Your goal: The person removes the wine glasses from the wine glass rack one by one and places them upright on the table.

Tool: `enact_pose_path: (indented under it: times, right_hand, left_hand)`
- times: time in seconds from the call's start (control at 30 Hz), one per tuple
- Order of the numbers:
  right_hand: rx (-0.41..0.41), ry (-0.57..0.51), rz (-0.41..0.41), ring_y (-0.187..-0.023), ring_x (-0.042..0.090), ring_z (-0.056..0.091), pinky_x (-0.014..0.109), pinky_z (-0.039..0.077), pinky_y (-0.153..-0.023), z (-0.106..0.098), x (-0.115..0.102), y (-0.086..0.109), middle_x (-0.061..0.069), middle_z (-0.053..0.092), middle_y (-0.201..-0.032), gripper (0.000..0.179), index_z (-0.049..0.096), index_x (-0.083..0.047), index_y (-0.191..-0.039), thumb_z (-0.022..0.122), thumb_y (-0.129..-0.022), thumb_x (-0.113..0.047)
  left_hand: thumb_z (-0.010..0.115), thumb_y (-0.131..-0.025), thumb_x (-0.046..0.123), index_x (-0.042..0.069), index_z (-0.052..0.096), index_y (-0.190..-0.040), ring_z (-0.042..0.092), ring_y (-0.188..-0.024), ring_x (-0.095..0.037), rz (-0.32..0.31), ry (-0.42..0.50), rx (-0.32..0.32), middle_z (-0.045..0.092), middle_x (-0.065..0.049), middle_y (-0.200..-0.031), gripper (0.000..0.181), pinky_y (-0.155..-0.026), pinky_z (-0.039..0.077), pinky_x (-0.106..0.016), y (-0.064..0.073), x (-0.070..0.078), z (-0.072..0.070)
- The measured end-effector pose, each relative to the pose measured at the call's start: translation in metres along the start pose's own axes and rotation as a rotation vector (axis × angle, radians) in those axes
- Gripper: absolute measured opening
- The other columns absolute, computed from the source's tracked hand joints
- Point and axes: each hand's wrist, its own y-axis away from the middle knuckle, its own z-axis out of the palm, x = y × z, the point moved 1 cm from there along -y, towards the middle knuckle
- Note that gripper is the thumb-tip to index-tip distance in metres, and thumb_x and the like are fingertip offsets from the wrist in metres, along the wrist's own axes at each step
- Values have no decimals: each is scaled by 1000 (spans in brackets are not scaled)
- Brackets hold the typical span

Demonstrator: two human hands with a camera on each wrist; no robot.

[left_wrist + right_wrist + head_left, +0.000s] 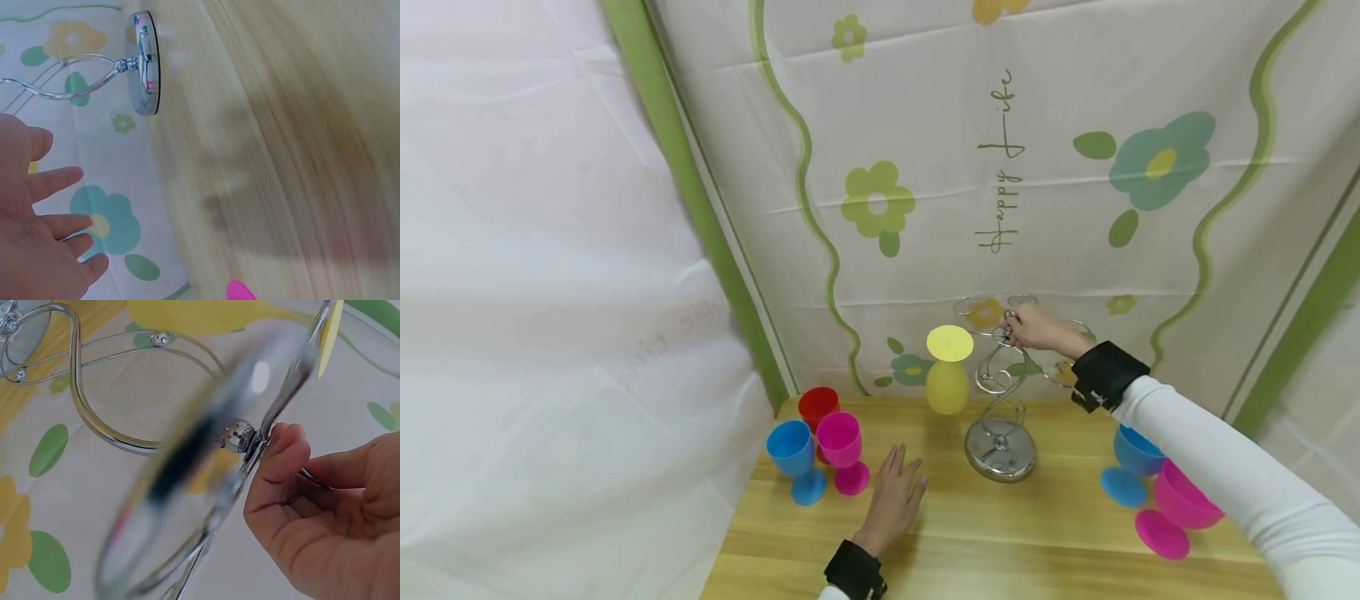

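My right hand [1039,327] pinches the top of a chrome goblet rack [1000,450], a twisted stem with looped arms on a round base. In the right wrist view the right hand's [325,506] thumb and fingers close round the thin metal at the top, close to a shiny ball. A yellow goblet [947,390] hangs upside down by its foot from an arm on the rack's left side. Over the wooden table, left of the base, my left hand [891,500] is held with fingers extended and nothing in it. The left wrist view shows its fingers spread below the rack's stem.
Blue [790,448], pink [839,440] and red [818,405] goblets stand close together at the table's left edge. Another blue goblet [1137,457] and pink goblet [1183,500] are at the right, partly behind my right sleeve. A flowered cloth [925,217] hangs behind the table [940,517].
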Motion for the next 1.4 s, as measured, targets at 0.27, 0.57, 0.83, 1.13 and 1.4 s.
enact_pose_path:
  times: [0.27, 0.57, 0.83, 1.13, 1.4]
  right_hand:
    - [-36, -55, 38, -78, 36, 68, 36, 59, -67, -7, 15, 5, 27, 68, -86, 28, 60, 16, -110, 38, -108, -1]
    - [61, -130, 9, -68, 14, 63, 22, 54, -58, -5, 28, 14, 26, 68, -88, 30, 59, 16, -120, 46, -108, -9]
    - [391, -54, -61, -97, 44, 69, 21, 59, -77, -8, 33, 90, 37, 66, -115, 34, 56, 12, -133, 54, -104, -5]
    - [764, 31, 4, -89, -33, 38, -6, 40, -68, 12, 87, 193, 30, 68, -100, 22, 68, 10, -115, 61, -99, -2]
    - [777, 77, 192, -90, -32, 31, 0, 39, -62, 52, 127, 255, 36, 66, -104, 23, 69, 12, -113, 63, -97, -3]
  left_hand:
    - [52, -107, 23, 1, 62, -135, 37, -147, -48, 30, -7, 12, 42, -32, -154, 37, -117, 37, -64, -1, 2, 2]
    - [58, -104, 22, -1, 57, -137, 46, -140, -46, 105, -71, 128, 50, -30, -148, 40, -111, 45, -61, -12, 7, -4]
    - [64, -101, 19, -6, 39, -151, 48, -140, -42, 127, -6, 368, 45, -26, -153, 61, -111, 47, -58, -42, 33, -44]
    - [73, -95, 33, 1, 34, -156, 33, -151, -39, 305, -139, 450, 29, -22, -166, 79, -120, 37, -59, -101, 85, -85]
    - [74, -92, 45, 14, 47, -151, 29, -155, -30, 443, -439, 293, 35, -16, -164, 72, -127, 27, -54, -133, 110, -89]
